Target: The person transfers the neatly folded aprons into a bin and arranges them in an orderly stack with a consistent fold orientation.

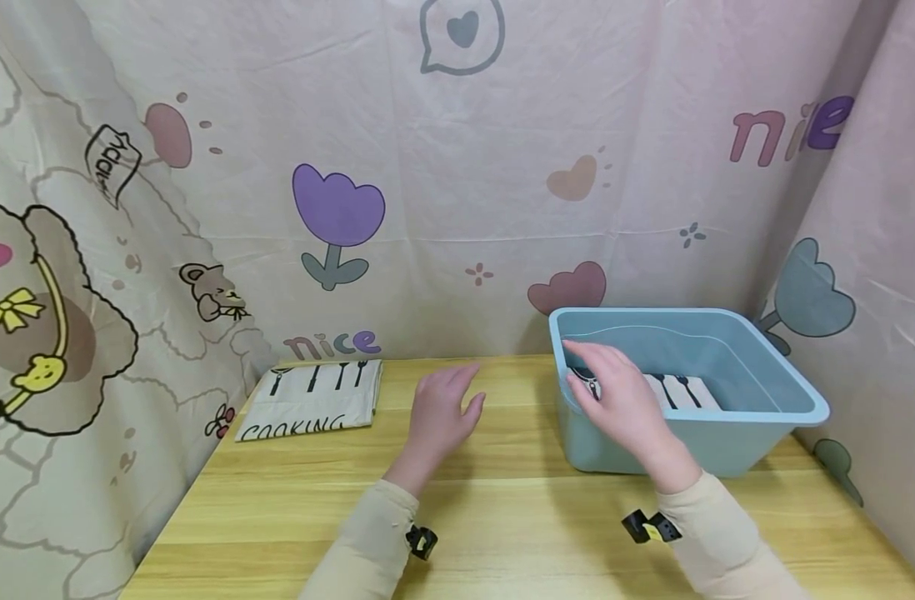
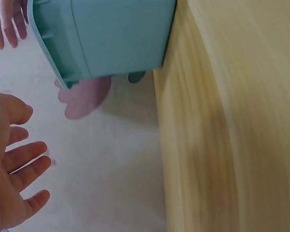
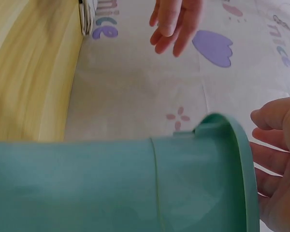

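Note:
A blue-green plastic bin (image 1: 682, 442) stands on the right side of the table. Inside it lies a folded white cloth (image 1: 701, 392) printed with dark cutlery. My right hand (image 1: 622, 400) is over the bin's near left rim, fingers apart and holding nothing; the right wrist view shows the fingers just beyond the rim (image 3: 249, 179). In the middle, my left hand (image 1: 442, 412) hovers above the table with relaxed, spread fingers and an empty palm. To its left, another folded white cloth (image 1: 307, 402) with cutlery prints and the word COOKING lies flat near the table's back left corner.
The wooden table (image 1: 495, 533) runs back to a printed curtain (image 1: 457, 192) with flowers, hearts and lettering. More curtain hangs close along both sides. A black band mount (image 1: 422, 542) sits on the left sleeve, a similar mount (image 1: 651, 527) on the right.

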A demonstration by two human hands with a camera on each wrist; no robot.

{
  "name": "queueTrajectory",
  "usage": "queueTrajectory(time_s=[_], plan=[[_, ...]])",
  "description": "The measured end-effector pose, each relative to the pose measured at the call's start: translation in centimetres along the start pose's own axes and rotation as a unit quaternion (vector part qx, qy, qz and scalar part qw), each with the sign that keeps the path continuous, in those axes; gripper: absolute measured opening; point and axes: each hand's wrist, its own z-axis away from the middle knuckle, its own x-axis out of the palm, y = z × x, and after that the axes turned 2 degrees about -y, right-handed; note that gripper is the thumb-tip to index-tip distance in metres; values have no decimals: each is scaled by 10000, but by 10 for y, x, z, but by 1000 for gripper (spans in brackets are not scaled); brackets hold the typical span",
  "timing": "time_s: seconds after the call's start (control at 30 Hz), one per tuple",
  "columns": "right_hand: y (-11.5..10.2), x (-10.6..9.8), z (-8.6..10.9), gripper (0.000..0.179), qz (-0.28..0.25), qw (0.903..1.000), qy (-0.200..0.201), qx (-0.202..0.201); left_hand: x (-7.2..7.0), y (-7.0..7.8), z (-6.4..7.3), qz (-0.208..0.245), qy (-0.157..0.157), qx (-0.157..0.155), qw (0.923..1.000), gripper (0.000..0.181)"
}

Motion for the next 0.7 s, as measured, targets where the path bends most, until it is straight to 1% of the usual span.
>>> queueTrajectory(time_s=[0.17,0.4,0.5,0.7], plan=[[-8,7,-3,44,-82,9998,-11,-160,-3,-17,8,-63,-162,-263,9995,43],[-18,17,-6,45,-28,9997,-175,-171,-10,-42,21,-260,-335,-624,9972,43],[-23,22,-7,45,-111,9995,-252,-175,-15,-53,27,-321,-359,-799,9956,42],[-34,33,-8,46,-329,9989,-326,-111,-22,-73,37,-405,-537,-1119,9914,43]])
